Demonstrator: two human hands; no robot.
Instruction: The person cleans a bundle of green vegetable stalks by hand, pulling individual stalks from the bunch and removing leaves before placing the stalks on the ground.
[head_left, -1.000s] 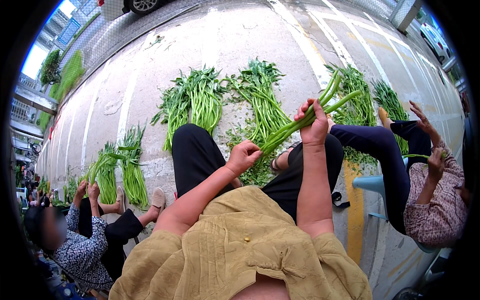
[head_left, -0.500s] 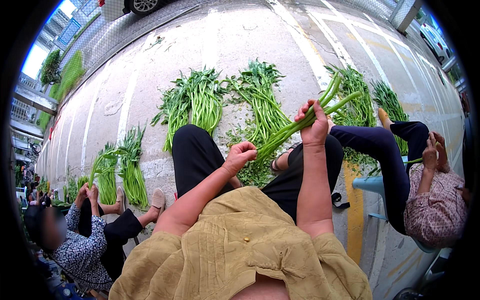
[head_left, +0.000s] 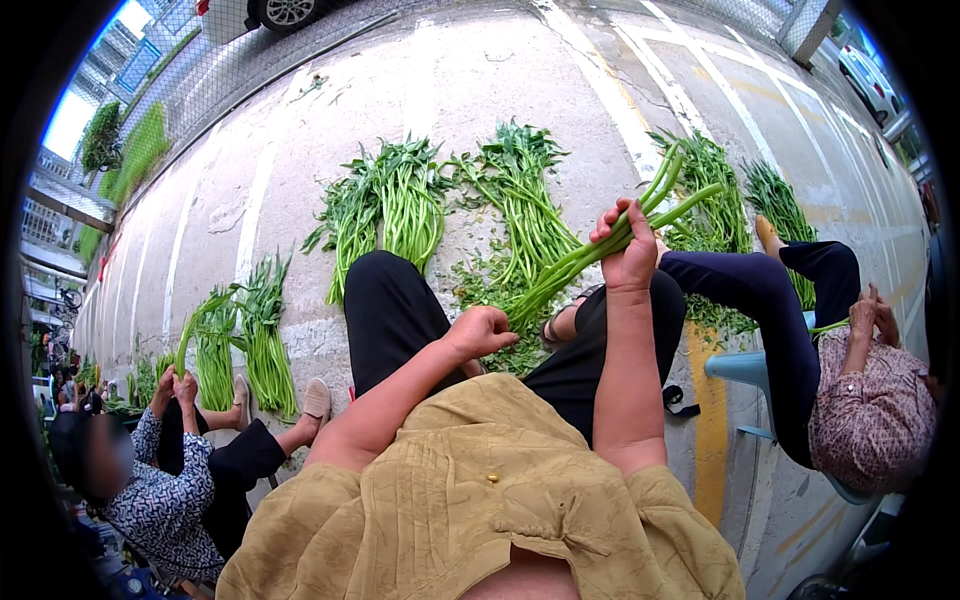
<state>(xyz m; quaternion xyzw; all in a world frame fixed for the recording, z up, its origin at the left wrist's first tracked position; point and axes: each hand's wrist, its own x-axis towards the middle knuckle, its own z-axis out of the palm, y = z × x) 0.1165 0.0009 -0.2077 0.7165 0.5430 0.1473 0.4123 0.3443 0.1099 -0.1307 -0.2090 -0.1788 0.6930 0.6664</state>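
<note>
My right hand (head_left: 630,255) is wrapped round a small bunch of long green water spinach stalks (head_left: 570,268). The bunch slants over my right knee, its thicker ends pointing up and to the right past my fingers. Close to the lower left end of the stalks is my left hand (head_left: 480,332), its fingers curled in. Whatever those fingers hold, if anything, is hidden. Between my feet lie torn green leaves (head_left: 495,290). Just beyond my knees rests a pile of leafy water spinach (head_left: 525,205), with another pile (head_left: 405,205) to its left.
A person (head_left: 170,460) sits at my left holding a green stalk, beside further water spinach piles (head_left: 262,335). On my right another person (head_left: 865,400) sits on a light blue stool (head_left: 742,370), near more piles (head_left: 710,195). A wire fence (head_left: 350,20) runs along the far side.
My left hand has drawn slightly down from the stalk ends, and its fingers have curled further in. My right hand and its bunch have stayed in place.
</note>
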